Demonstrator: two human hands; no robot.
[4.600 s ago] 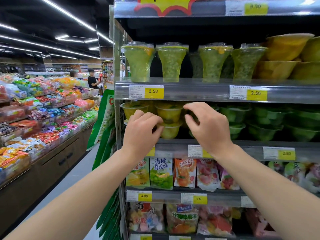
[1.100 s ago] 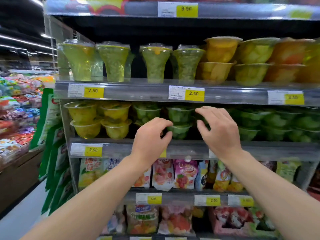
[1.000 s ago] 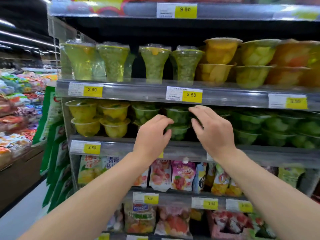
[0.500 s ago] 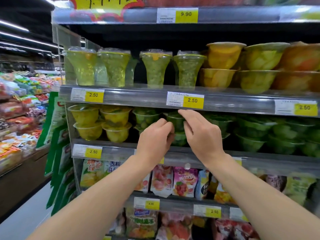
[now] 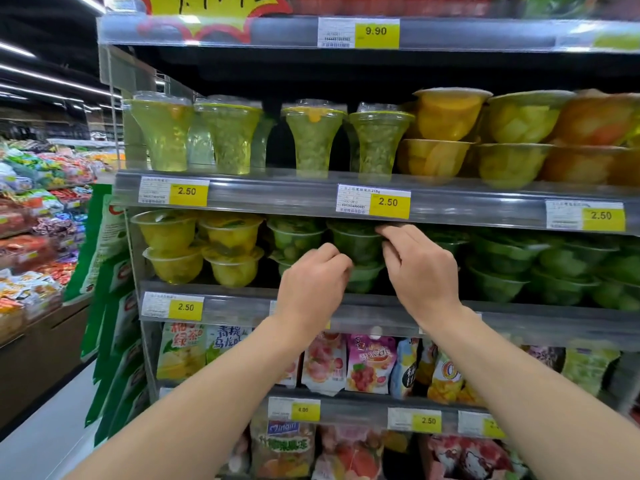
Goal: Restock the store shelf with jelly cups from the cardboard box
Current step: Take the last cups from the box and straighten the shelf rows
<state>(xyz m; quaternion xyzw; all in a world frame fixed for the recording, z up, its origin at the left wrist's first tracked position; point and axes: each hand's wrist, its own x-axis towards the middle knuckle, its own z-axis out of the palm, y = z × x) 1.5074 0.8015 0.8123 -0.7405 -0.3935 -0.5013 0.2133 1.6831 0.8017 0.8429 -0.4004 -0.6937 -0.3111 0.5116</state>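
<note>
Both your left hand [image 5: 313, 282] and right hand [image 5: 420, 268] grip a green jelly cup [image 5: 356, 242], seating it on the shelf [image 5: 519, 315]; next, release gently.

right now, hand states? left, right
Left hand: fingers curled against the stacked green jelly cups, grip on them.
Right hand: curled round the same stack.
</note>
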